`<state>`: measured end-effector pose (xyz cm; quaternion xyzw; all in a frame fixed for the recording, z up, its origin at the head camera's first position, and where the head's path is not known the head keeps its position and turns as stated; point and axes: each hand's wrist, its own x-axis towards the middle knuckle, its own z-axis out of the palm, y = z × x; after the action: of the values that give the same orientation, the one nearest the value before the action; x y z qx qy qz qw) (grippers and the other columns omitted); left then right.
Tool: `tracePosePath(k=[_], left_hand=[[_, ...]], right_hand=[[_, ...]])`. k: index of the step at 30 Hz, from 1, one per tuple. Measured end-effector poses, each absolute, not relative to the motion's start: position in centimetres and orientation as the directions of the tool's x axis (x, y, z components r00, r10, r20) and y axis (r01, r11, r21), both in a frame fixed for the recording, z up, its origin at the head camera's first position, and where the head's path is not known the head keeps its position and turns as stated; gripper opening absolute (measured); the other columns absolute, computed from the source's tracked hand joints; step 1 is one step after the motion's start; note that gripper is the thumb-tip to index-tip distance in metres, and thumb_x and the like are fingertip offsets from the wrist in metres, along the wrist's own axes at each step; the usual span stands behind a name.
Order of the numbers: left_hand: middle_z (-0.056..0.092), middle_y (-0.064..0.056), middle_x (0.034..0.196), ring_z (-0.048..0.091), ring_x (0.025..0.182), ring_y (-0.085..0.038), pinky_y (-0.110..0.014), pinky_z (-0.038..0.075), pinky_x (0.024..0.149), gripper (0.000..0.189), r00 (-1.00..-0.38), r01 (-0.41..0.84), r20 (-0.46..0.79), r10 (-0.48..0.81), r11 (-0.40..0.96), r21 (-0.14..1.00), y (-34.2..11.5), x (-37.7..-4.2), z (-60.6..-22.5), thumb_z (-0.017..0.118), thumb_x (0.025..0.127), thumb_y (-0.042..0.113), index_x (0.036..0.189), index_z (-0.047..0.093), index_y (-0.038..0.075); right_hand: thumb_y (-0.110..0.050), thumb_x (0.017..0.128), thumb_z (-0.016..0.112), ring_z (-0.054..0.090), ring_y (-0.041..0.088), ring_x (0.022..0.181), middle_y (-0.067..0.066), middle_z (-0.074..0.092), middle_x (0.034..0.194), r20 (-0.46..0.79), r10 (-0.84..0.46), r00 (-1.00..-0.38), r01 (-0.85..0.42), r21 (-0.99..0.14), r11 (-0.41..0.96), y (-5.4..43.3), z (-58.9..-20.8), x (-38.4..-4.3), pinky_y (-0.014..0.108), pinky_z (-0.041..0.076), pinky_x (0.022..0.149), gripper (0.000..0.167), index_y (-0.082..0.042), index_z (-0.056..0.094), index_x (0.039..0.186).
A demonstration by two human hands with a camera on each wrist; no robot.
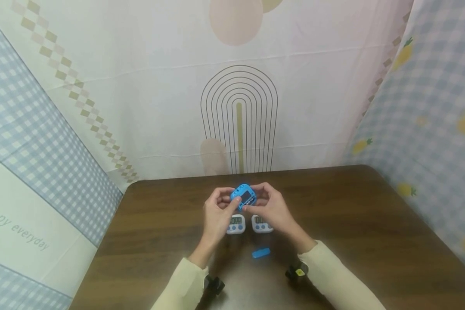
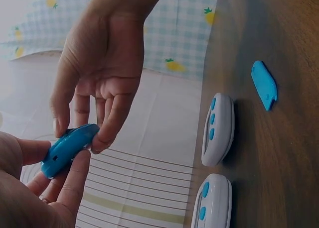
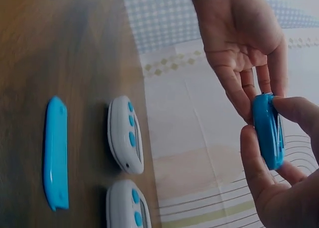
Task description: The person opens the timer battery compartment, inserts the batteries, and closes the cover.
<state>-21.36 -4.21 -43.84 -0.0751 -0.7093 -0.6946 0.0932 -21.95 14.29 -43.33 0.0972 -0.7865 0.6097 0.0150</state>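
Note:
Above the table, my left hand (image 1: 218, 215) and right hand (image 1: 274, 212) both pinch a small, rounded blue plastic device (image 1: 243, 187). A dark rectangular area shows on its face in the head view. The left thumb lies across that face, while the right fingers grip the opposite end. From the left wrist view, the blue device (image 2: 70, 147) appears edge-on and tilted, with a small dark hole in its side. Below the hands stand two white digital timers (image 1: 236, 230) (image 1: 261, 229) with blue buttons. A loose, elongated blue plastic piece (image 3: 56, 153) lies flat on the table.
The dark wood table (image 1: 155, 241) meets a patterned cloth backdrop (image 1: 166, 120) at its far edge. Checked cloths hang on the left (image 1: 31, 112) and right (image 1: 418, 142). Black wrist-worn cameras (image 1: 215, 285) (image 1: 296, 271) sit beneath both cream sleeves.

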Motion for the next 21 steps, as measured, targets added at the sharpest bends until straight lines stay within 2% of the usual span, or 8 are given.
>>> tracePosePath(k=[6,15,18,21], left_hand=[[0.073,-0.013,0.096,0.073,0.083,-0.021,-0.030,0.066,0.072,0.025,-0.970,0.243,0.243,-0.023,0.029,0.970,-4.15,-21.18,-43.84,0.078,0.097,0.011,0.120,0.070,0.008],[0.074,-0.013,0.096,0.074,0.083,-0.022,-0.032,0.067,0.073,0.025,-0.963,0.270,0.271,-0.009,0.038,0.962,-4.20,-21.07,-43.65,0.078,0.097,0.011,0.120,0.070,0.007],[0.075,-0.013,0.097,0.074,0.083,-0.021,-0.035,0.067,0.075,0.025,-0.960,0.278,0.279,-0.012,0.045,0.960,-4.31,-21.14,-43.58,0.077,0.098,0.012,0.121,0.070,0.007],[0.075,-0.012,0.098,0.074,0.084,-0.023,-0.042,0.068,0.078,0.025,-0.962,0.270,0.271,-0.020,0.049,0.962,-4.47,-21.30,-43.49,0.077,0.098,0.013,0.121,0.070,0.008]], right_hand=[[-0.010,0.087,0.087,0.072,0.036,0.118,0.022,0.068,0.133,0.067,-0.136,-0.988,-0.089,-0.983,0.161,14.33,-43.50,-22.00,0.042,0.064,0.094,0.060,-0.007,0.054,0.136],[-0.008,0.089,0.084,0.068,0.037,0.126,0.024,0.061,0.143,0.009,-0.121,-0.993,-0.019,-0.996,0.082,14.18,-43.45,-21.99,0.045,0.063,0.097,0.056,-0.009,0.054,0.136],[-0.009,0.090,0.083,0.069,0.036,0.123,0.022,0.063,0.142,0.024,-0.138,-0.990,-0.038,-0.994,0.099,14.25,-43.18,-21.97,0.044,0.064,0.095,0.056,-0.010,0.054,0.138],[-0.011,0.091,0.082,0.073,0.033,0.112,0.020,0.067,0.133,0.039,-0.179,-0.983,-0.069,-0.984,0.164,14.49,-42.84,-22.03,0.047,0.066,0.088,0.057,-0.011,0.054,0.141]])
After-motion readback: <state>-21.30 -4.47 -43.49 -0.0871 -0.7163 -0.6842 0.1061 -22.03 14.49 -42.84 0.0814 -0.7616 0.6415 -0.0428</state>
